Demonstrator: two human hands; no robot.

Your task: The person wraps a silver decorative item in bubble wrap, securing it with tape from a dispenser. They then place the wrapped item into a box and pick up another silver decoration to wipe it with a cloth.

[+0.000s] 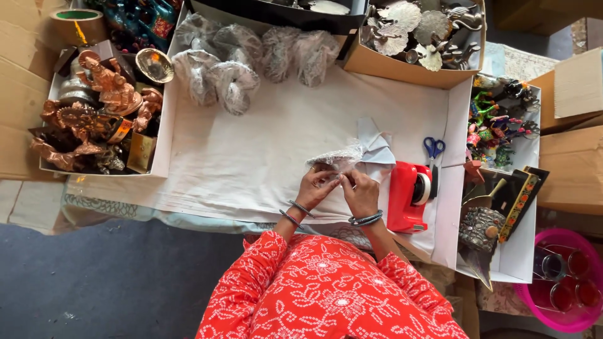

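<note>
My left hand and my right hand meet at the near edge of a white-covered table. Both pinch a small item wrapped in clear bubble wrap, which sticks out just beyond my fingers. The item inside is hidden by the wrap. A folded sheet of pale paper lies right behind it. A red tape dispenser stands just right of my right hand. Blue-handled scissors lie beyond the dispenser.
Several bubble-wrapped bundles lie at the table's far side. A box of copper figurines stands at left, a cardboard box of silver metal pieces at the back, colourful figurines at right. A pink tub holds glasses.
</note>
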